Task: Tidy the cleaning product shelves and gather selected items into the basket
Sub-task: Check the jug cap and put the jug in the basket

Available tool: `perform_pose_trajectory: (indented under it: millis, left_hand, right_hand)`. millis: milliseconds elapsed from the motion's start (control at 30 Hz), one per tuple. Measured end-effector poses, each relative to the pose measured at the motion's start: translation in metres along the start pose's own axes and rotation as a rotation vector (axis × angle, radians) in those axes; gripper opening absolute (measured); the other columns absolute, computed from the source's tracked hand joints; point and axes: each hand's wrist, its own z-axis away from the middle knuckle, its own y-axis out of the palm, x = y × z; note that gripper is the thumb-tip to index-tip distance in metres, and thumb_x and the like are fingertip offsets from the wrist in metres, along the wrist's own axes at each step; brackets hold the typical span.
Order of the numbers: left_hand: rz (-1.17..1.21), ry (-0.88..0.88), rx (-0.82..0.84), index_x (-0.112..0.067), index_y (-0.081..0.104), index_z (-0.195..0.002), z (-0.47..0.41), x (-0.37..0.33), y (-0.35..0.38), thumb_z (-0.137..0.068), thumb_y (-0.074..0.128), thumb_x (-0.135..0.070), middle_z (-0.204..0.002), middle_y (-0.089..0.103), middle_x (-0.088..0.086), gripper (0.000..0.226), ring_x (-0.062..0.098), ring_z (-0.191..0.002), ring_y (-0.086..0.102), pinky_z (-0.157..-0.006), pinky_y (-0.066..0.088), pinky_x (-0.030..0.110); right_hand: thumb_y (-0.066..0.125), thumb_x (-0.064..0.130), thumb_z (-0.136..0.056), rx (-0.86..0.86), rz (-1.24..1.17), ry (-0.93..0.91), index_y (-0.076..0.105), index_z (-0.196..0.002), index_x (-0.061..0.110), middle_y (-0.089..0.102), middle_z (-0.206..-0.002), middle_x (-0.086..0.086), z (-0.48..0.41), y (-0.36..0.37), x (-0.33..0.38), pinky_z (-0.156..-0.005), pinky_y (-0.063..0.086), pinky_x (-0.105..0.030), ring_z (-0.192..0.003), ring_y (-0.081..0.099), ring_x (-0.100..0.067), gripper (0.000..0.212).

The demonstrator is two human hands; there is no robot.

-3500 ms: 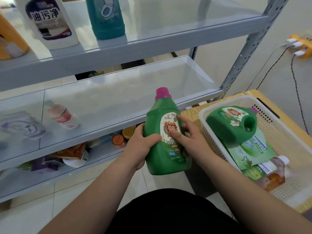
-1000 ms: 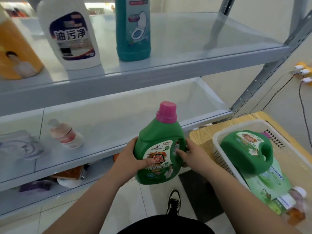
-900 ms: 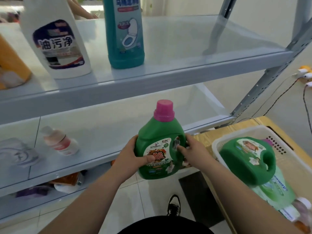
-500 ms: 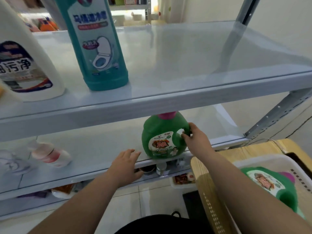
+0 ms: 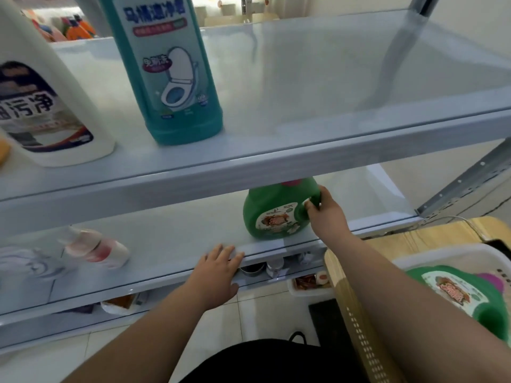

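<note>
Near the front edge of the middle shelf (image 5: 166,268): a green jug (image 5: 273,214), upright, cap half hidden behind the top shelf (image 5: 304,158), label too blurred to read. Gripped at the handle by the right hand (image 5: 327,214), fingers curled round it. Left hand (image 5: 218,269) apart, flat on that shelf's front edge, fingers straight. At the top shelf's left: teal bottle (image 5: 168,78) with a toilet picture and "马桶", beside a white bottle (image 5: 47,106) reading "污净". Second jug (image 5: 470,297) lying in the basket (image 5: 442,254), far right.
</note>
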Motion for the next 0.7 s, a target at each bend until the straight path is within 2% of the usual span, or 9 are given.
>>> perform_pose_trajectory:
  millis: [100,167,233,300,400,567,700]
  left_hand:
    - [-0.010,0.074,-0.039,-0.024,0.025,-0.159,0.004,0.006,-0.005,-0.096,0.049,-0.049,-0.162,0.030,0.007,0.073,0.031,-0.149,0.027,-0.120,0.030,0.044]
    - [-0.025,0.127,-0.094,-0.022,0.035,-0.153,0.010,0.006,-0.010,-0.095,0.049,-0.047,-0.149,0.045,0.003,0.065,0.027,-0.136,0.042,-0.111,0.040,0.039]
    - [-0.028,0.188,-0.145,-0.021,0.044,-0.144,0.016,0.002,-0.015,-0.093,0.049,-0.045,-0.135,0.055,0.001,0.056,0.026,-0.125,0.050,-0.102,0.045,0.037]
    - [-0.025,0.266,-0.189,-0.021,0.049,-0.138,0.022,-0.004,-0.020,-0.092,0.048,-0.046,-0.128,0.059,0.001,0.052,0.027,-0.120,0.054,-0.097,0.047,0.037]
    - [0.019,0.389,-0.201,-0.021,0.049,-0.142,0.030,-0.019,-0.025,-0.093,0.050,-0.048,-0.133,0.060,0.002,0.055,0.026,-0.122,0.054,-0.099,0.046,0.038]
    - [0.093,0.561,-0.125,-0.021,0.040,-0.152,0.037,-0.070,-0.027,-0.098,0.049,-0.051,-0.145,0.053,0.002,0.062,0.022,-0.132,0.049,-0.107,0.045,0.039]
    - [0.141,0.681,-0.076,-0.022,0.040,-0.152,0.045,-0.126,-0.035,-0.099,0.054,-0.046,-0.143,0.052,0.002,0.060,0.023,-0.133,0.047,-0.105,0.043,0.038]
  right_hand:
    - [0.052,0.017,-0.100,-0.016,-0.013,0.090,0.042,-0.145,0.033,0.063,-0.120,-0.002,0.014,0.001,0.005,-0.062,0.042,-0.019,-0.094,0.061,-0.019,0.049]
    - [0.056,0.022,-0.099,-0.042,-0.017,0.162,0.037,-0.153,0.029,0.057,-0.142,-0.004,0.036,0.001,0.006,-0.081,0.047,-0.027,-0.117,0.059,-0.025,0.057]
    - [0.058,0.027,-0.100,-0.040,0.061,0.176,0.040,-0.155,0.024,0.054,-0.149,-0.007,0.070,-0.001,0.004,-0.092,0.044,-0.032,-0.130,0.055,-0.026,0.058]
    - [0.057,0.032,-0.101,0.006,0.179,0.167,0.055,-0.143,0.025,0.063,-0.138,-0.004,0.110,-0.003,0.000,-0.090,0.043,-0.032,-0.122,0.061,-0.024,0.043]
    - [0.053,0.034,-0.100,0.099,0.394,0.175,0.068,-0.114,0.029,0.071,-0.111,0.002,0.176,-0.010,-0.009,-0.081,0.051,-0.034,-0.097,0.066,-0.019,0.021]
    - [0.053,0.032,-0.098,0.065,0.549,0.279,0.066,-0.112,0.023,0.069,-0.108,0.000,0.273,-0.032,-0.039,-0.082,0.055,-0.037,-0.096,0.064,-0.022,0.021]
    - [0.054,0.033,-0.096,-0.053,0.527,0.373,0.068,-0.109,0.024,0.069,-0.107,0.001,0.331,-0.057,-0.066,-0.082,0.055,-0.039,-0.098,0.065,-0.023,0.021]
